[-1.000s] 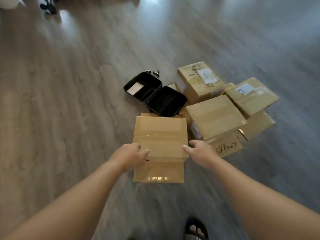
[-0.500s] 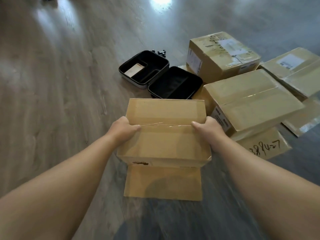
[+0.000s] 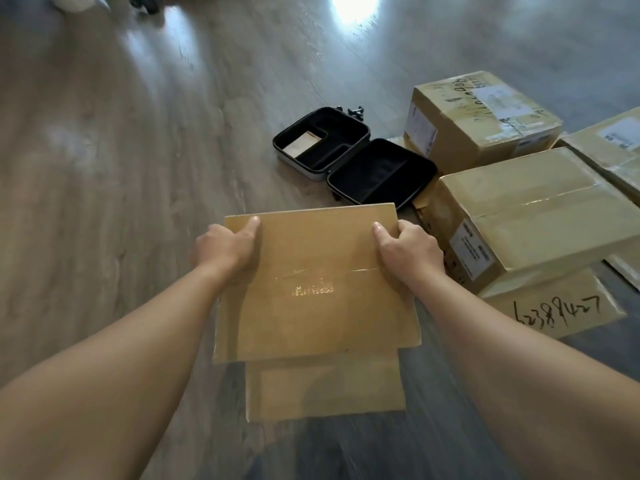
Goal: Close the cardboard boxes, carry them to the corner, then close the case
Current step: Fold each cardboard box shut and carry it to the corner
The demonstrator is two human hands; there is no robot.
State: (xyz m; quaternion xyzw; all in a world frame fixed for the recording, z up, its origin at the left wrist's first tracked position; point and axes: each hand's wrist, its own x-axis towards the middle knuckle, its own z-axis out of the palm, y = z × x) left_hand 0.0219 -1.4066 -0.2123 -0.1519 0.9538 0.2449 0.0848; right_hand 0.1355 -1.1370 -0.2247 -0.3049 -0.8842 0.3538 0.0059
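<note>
I hold a taped cardboard box [image 3: 315, 285] in front of me, tilted so its broad face points up at the camera. My left hand [image 3: 225, 249] grips its left edge with the thumb on top. My right hand [image 3: 405, 251] grips the right edge the same way. A loose flap [image 3: 325, 389] hangs below the box. Beyond it on the floor lies an open black case [image 3: 356, 161], both halves flat, with a small brown card in the far half.
Several closed cardboard boxes stand on the right: a near one [image 3: 533, 216], a far one [image 3: 481, 119] and one at the right edge [image 3: 613, 143]. A flap with handwritten digits [image 3: 557, 310] lies by the near box. Small dark parts [image 3: 355, 110] sit behind the case.
Both hands took hold of the box sides, lifted it off the floor and tipped it toward me. The view moved closer to the boxes.
</note>
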